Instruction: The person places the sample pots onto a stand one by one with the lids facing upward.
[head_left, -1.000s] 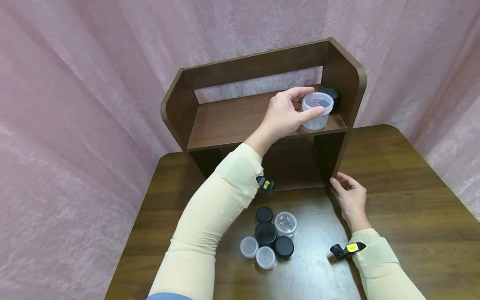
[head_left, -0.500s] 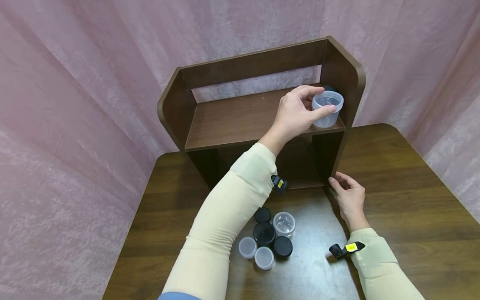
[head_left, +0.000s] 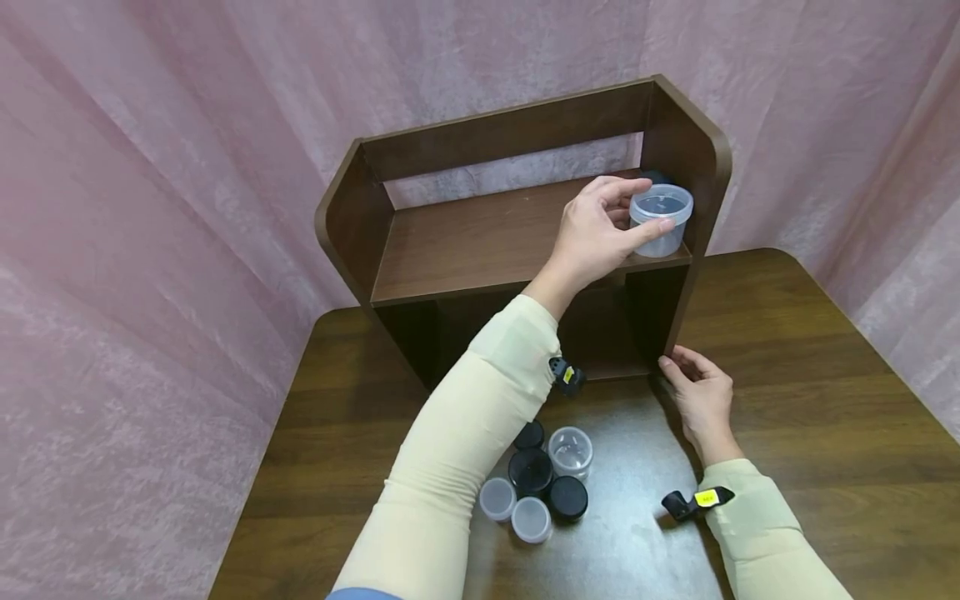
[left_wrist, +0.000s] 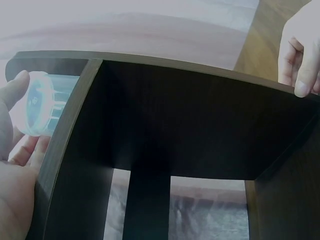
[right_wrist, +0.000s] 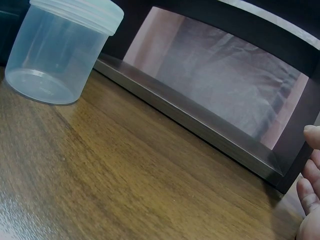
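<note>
My left hand (head_left: 592, 229) grips a clear plastic jar (head_left: 671, 237) by its sides, thumb in front. The jar is upright at the right end of the upper board of a dark brown desktop shelf (head_left: 480, 233). Just behind it, a dark-lidded jar (head_left: 656, 177) is mostly hidden. The left wrist view also shows the held jar (left_wrist: 47, 102) beyond the board's edge. My right hand (head_left: 702, 400) holds the lower front corner of the shelf's right side panel, with thumb and fingertips at its edge.
Several small jars stand grouped on the wooden table (head_left: 787, 375) before the shelf: black-lidded ones (head_left: 531, 472), white-lidded ones (head_left: 532, 520) and a clear one (head_left: 571, 452). The left forearm passes close over them. Pink curtains (head_left: 187, 208) hang behind the table.
My left hand has carried the clear jar rightward along the upper board, closer to the right side panel, covering more of the dark-lidded jar. The right hand has stayed at the panel's corner.
</note>
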